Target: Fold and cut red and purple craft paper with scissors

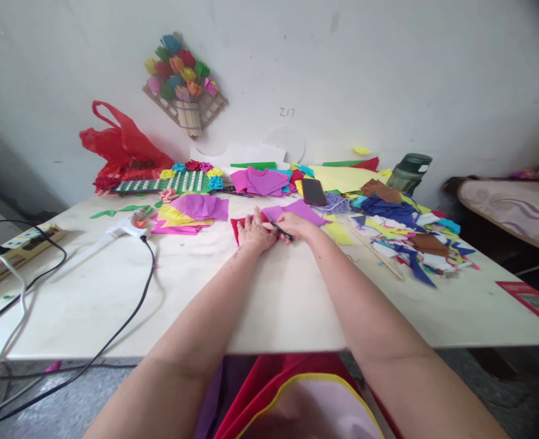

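Observation:
My left hand lies on a piece of red paper, its fingers stretched out and pressing it to the table. In my right hand is a pair of dark-handled scissors, the thin blades pointing up and left toward the fingers of my left hand. Part of the red paper is hidden under the left hand. Just behind the right hand lies purple paper, with a yellow-green piece to its right.
To the left, a white glue gun trails a black cord by a power strip. A phone lies behind the hands. Paper scraps, a wooden stick and a dark bottle are on the right.

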A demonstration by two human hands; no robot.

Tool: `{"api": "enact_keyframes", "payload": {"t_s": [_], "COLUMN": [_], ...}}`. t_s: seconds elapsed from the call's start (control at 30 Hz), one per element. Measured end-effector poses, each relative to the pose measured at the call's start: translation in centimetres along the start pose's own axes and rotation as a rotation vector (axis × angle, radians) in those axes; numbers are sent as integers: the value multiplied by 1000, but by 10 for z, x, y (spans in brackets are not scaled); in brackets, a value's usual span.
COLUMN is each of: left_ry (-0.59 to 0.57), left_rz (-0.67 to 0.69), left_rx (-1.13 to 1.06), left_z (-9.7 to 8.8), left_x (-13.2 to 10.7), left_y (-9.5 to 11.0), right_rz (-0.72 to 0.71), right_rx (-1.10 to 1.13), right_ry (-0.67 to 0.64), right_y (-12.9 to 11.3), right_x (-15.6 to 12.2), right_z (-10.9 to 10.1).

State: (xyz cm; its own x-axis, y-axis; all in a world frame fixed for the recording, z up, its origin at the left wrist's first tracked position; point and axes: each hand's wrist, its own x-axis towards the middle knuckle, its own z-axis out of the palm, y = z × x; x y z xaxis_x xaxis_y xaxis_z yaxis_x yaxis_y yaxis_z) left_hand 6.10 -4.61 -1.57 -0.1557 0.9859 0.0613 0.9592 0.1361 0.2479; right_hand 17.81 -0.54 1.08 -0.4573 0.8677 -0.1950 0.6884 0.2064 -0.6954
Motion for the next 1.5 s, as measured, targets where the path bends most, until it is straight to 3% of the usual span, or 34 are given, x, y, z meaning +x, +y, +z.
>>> {"api": "enact_keyframes", "payload": {"t_s": [0.3,1.13,1.5], "left_ry": [-38,-41,-26], "left_rz": [7,18,16], "left_rx": [3,4,0], "left_z": [-8,-7,-7], "left_x": [-6,-5,-5], "left_y": [3,3,3], "right_rz": [13,-18,-21], "right_rx": [-158,-106,-84], "right_ry": [89,177,142], "right_y": [-3,0,1], "right_x": [5,14,14], "right_z": [5,9,9]}}
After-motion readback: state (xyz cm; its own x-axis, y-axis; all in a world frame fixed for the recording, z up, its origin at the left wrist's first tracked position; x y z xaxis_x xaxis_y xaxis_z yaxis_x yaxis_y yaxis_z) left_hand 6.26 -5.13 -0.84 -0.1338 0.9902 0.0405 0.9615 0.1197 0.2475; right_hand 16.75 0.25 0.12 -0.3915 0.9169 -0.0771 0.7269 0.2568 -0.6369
